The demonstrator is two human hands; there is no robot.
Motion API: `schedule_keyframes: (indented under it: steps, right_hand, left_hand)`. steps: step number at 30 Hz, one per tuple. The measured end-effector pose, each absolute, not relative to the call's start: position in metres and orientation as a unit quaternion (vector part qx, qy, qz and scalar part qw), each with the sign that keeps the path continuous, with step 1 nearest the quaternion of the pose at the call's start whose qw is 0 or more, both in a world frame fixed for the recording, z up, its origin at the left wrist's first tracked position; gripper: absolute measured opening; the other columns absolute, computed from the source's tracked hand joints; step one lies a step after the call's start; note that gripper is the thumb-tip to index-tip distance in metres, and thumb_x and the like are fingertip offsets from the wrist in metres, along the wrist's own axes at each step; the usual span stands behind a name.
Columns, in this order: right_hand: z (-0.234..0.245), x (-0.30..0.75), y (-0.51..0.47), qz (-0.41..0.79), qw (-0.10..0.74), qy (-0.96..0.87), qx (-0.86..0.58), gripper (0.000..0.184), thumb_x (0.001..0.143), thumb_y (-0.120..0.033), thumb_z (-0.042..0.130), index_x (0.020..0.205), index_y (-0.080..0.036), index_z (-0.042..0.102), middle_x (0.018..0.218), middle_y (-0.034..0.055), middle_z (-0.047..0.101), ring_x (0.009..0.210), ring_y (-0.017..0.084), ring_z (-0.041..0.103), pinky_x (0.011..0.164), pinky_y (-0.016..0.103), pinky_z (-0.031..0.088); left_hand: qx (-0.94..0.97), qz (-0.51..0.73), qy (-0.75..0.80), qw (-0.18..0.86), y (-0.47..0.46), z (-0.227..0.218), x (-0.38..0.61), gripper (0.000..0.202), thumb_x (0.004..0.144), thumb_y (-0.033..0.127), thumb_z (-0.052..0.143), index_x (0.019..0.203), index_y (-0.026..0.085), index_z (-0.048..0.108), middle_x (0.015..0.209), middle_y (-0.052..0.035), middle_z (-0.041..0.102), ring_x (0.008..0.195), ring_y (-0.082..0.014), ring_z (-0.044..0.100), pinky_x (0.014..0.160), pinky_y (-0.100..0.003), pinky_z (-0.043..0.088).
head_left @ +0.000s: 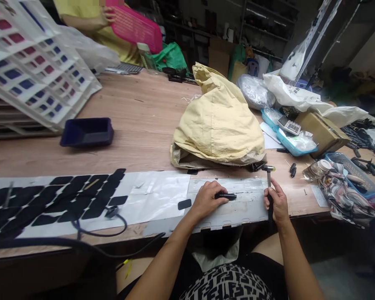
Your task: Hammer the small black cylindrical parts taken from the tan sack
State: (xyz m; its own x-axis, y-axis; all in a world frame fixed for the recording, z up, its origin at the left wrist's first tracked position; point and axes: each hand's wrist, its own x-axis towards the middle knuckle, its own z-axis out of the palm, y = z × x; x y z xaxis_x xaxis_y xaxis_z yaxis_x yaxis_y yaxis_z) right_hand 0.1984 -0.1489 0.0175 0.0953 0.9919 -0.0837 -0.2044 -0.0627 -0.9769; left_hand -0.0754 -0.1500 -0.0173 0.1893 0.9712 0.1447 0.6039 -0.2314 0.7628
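Note:
My left hand [206, 200] pinches a small black cylindrical piece [228, 196], which lies sideways over the grey board [243, 213] along the table's front edge. Wrapped round the handle of a small hammer [268, 168], my right hand [277, 202] is at the board's right end. The hammer stands nearly upright, its head above the fingers and a yellowish tip pointing right. A black rounded pad [184, 204] lies left of my left hand. Just beyond the board sits a yellow cloth sack [221, 121], with dark small pieces by its mouth.
Left, several black pads [90, 187] lie on a white sheet [159, 196], crossed by a black cable [118, 233]. A dark blue tray [87, 141] stands near a white crate [40, 71]. Right are a jar [315, 170] and blue basket [370, 189]. Across the table, a person holds a pink basket [137, 27].

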Motion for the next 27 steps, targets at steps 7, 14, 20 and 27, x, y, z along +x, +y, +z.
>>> schedule_keyframes:
  steps: [7,14,20,27]
  right_hand:
    - [0.022,0.184,-0.183,0.458,0.432,-0.585,-0.512,0.042,0.093,-0.034,0.063,0.134,-0.029,0.065,0.082,0.0010,0.067,0.051,0.012,0.056,0.045,0.025,0.050]
    - [0.036,0.164,-0.200,0.293,0.322,-0.780,-0.450,0.046,0.099,-0.018,0.050,0.142,-0.032,0.059,0.121,0.0072,0.070,0.113,0.026,0.065,0.102,0.044,0.051]
    - [0.032,0.157,-0.203,0.221,0.285,-0.813,-0.457,0.051,0.099,-0.017,0.047,0.147,-0.032,0.053,0.100,0.0070,0.069,0.087,0.023,0.067,0.083,0.036,0.058]
    - [0.033,0.161,-0.201,0.219,0.301,-0.803,-0.465,0.048,0.100,-0.019,0.046,0.145,-0.032,0.054,0.102,0.0072,0.070,0.092,0.023,0.067,0.087,0.039,0.057]
  left_hand:
    - [0.711,0.315,0.557,0.291,-0.150,-0.011,-0.071,0.014,0.078,0.028,0.077,0.091,0.024,0.076,0.089,-0.0024,0.068,0.097,-0.0239,0.053,0.087,-0.037,0.041]
    - [0.707,0.317,0.564,0.285,-0.151,-0.010,-0.070,0.015,0.076,0.028,0.079,0.091,0.024,0.077,0.088,-0.0022,0.068,0.095,-0.0235,0.054,0.086,-0.037,0.041]
    - [0.705,0.323,0.560,0.292,-0.150,-0.010,-0.070,0.016,0.076,0.025,0.079,0.092,0.025,0.077,0.089,-0.0018,0.068,0.096,-0.0227,0.054,0.088,-0.036,0.041]
    - [0.705,0.320,0.560,0.295,-0.151,-0.007,-0.070,0.015,0.076,0.025,0.078,0.091,0.026,0.077,0.089,-0.0013,0.069,0.097,-0.0230,0.054,0.089,-0.036,0.040]
